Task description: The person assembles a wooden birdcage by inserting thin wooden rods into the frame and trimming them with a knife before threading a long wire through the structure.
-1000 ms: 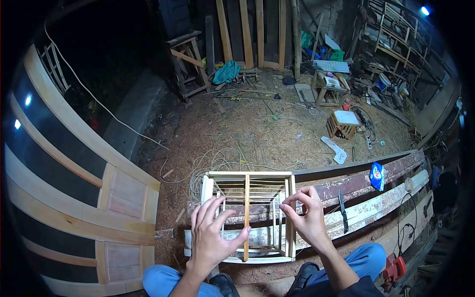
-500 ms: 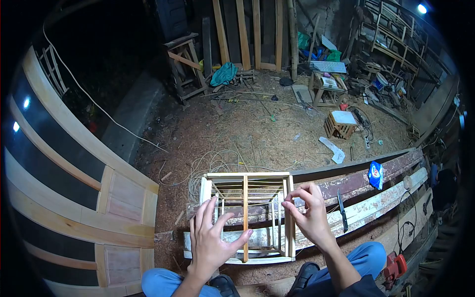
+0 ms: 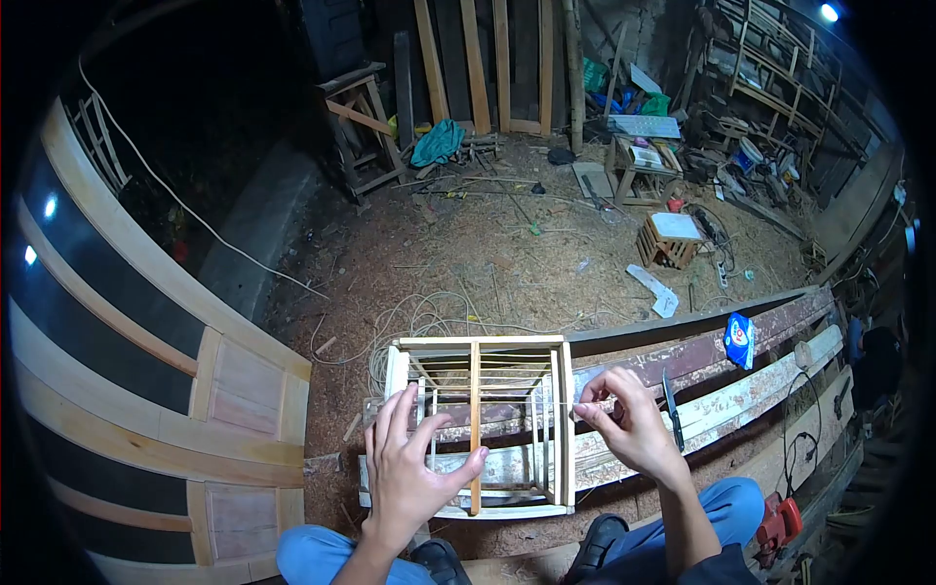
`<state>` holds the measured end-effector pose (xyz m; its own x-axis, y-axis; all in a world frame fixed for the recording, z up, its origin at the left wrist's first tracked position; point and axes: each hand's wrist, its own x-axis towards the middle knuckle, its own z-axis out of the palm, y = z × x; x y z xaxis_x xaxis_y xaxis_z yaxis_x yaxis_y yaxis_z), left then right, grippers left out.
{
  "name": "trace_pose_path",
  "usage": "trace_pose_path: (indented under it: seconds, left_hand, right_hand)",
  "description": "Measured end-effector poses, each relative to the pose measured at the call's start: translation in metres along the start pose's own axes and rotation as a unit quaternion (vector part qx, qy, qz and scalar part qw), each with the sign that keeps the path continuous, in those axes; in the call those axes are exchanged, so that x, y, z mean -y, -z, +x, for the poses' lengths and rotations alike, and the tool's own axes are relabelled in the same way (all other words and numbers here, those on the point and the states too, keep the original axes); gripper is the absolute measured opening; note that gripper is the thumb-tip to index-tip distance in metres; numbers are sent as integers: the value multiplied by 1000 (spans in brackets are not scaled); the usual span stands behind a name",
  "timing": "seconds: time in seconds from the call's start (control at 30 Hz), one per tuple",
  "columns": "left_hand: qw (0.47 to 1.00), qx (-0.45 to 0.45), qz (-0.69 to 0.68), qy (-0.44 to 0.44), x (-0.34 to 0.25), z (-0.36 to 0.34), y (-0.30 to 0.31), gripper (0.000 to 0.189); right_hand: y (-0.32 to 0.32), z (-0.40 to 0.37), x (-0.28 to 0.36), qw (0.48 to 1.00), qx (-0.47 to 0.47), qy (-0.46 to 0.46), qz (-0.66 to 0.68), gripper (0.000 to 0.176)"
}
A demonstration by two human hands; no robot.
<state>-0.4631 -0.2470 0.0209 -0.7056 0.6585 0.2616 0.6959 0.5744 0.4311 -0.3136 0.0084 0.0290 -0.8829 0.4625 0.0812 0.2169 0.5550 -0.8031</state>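
A small box-shaped wooden frame (image 3: 476,429) stands in front of me, with a middle bar and thin pale rods strung across it. Over its left side rests my left hand (image 3: 405,468), fingers spread and thumb close to the middle bar. Just outside the right rail, my right hand (image 3: 624,419) pinches the end of a thin pale rod (image 3: 531,401), which runs leftward into the frame. A knife (image 3: 673,409) with a dark handle lies on the planks to the right of that hand.
Long weathered planks (image 3: 721,395) form the bench under the frame, carrying a blue-and-white packet (image 3: 739,341). A red power tool (image 3: 778,526) sits at lower right. Wooden door panels (image 3: 244,380) stand left. Coiled cord (image 3: 414,314) and a slatted crate (image 3: 668,242) are on the shavings-covered ground.
My right hand has moved a little right and down, away from the rail, and the thin rod now shows stretching from its fingers. The left hand stays over the frame.
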Motion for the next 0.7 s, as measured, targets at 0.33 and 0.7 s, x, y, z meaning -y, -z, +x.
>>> trace_pose_path:
  seconds: [0.33,0.7]
  left_hand:
    - [1000,-2,10,20,-1,2,-8,53]
    - [999,-8,16,42,-13,0,-10,62]
  right_hand:
    - [17,-8,-29,998,-63,-21,-11,15]
    - [26,-27,-50,969,-234,-62,41,12]
